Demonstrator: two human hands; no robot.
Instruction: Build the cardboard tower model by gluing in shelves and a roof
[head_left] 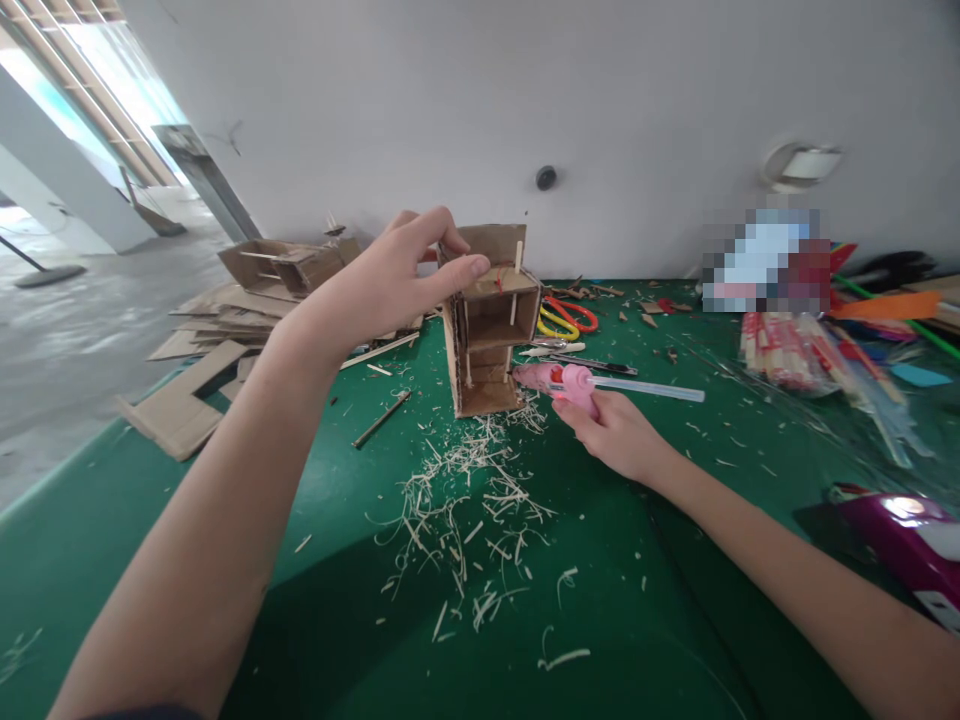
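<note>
My left hand (431, 255) grips the top of a small cardboard structure (452, 360), its thumb over the upper edge. The structure stands upright, with a box-like compartment above and an open space below; thin wooden sticks run through it. My right hand (611, 430) is wrapped round a pink hot glue gun (577, 385). A clear glue stick (652, 388) juts out of the gun's back. The gun's nozzle points left, at the lower right side of the structure; whether it touches the cardboard I cannot tell.
Wood shavings (457, 500) litter the green table (322, 620). Behind are yellow and red-handled scissors (566, 318). Cardboard pieces (187, 400) and another cardboard box (292, 268) lie left. At right are bundled sticks (787, 350) in plastic and a magenta device (900, 540). A wall rises behind.
</note>
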